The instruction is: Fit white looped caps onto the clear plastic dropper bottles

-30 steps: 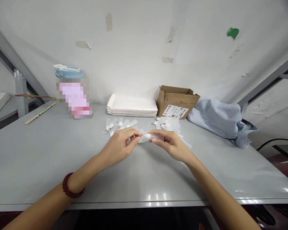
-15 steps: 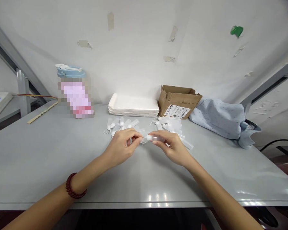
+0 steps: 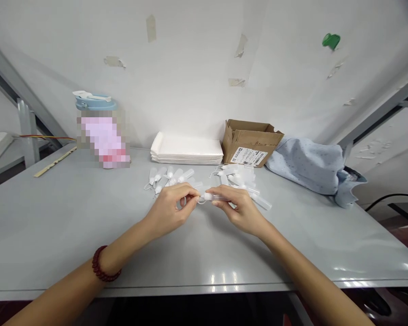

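Observation:
My right hand (image 3: 238, 206) grips a small clear squeeze bottle (image 3: 217, 197) with a white collar, held nearly level with its nozzle pointing left. At that nozzle, the thumb and fingertips of my left hand (image 3: 177, 206) are pinched together on the tip cap, which they mostly cover. A thin white strap (image 3: 201, 202) loops below, between the collar and my left fingertips. Behind my left hand lies a group of similar bottles (image 3: 186, 175) with white tops and loops. Another pile of them (image 3: 261, 202) lies behind and beside my right hand.
A stack of white sheets or envelopes (image 3: 187, 151) and an open cardboard box (image 3: 251, 142) stand by the wall. Pale blue cloth (image 3: 301, 165) lies on the right. A blue-lidded container (image 3: 95, 103), partly blurred out, and a thin strip (image 3: 56, 161) are at the left.
The whole view has shifted slightly. My left fingertips and the bottle's nozzle are a little closer together; both hands keep their grips.

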The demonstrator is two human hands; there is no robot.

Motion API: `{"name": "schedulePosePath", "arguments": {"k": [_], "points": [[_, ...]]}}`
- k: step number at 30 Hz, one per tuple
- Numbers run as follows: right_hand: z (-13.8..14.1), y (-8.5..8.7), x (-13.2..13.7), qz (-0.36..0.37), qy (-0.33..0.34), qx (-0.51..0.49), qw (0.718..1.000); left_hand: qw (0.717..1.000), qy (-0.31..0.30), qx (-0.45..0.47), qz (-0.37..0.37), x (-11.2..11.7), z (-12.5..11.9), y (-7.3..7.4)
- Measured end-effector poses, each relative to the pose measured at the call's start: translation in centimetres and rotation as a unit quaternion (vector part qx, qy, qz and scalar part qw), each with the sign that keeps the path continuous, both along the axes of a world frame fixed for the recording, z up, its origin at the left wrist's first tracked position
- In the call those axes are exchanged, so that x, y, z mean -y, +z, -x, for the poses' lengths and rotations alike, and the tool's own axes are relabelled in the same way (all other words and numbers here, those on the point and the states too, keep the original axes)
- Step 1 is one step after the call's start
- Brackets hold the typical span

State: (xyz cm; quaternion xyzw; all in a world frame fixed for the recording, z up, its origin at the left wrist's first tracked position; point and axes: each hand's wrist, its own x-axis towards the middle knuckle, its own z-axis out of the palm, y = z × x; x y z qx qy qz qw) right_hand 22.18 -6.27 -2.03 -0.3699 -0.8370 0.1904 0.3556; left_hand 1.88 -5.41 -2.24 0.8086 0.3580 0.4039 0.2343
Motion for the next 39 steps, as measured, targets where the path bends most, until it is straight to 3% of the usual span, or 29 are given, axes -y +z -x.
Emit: {"name": "schedulePosePath", "arguments": {"k": [12, 26, 39], "points": [[-0.4, 0.7, 0.0, -0.042, -0.019, 0.003, 0.999, 0.998, 0.008, 0.009, 0.055, -0.4, 0.3, 0.7], [-0.2, -1.0, 0.0, -0.124, 0.008, 0.016, 0.992, 0.999, -0.01, 0.012, -0.045, -0.1, -0.2, -0.9], [0.2, -1.9, -0.1, -0.131, 0.034, 0.02, 0.991, 0.996, -0.017, -0.04, -0.077, -0.1, -0.5, -1.4]]}}
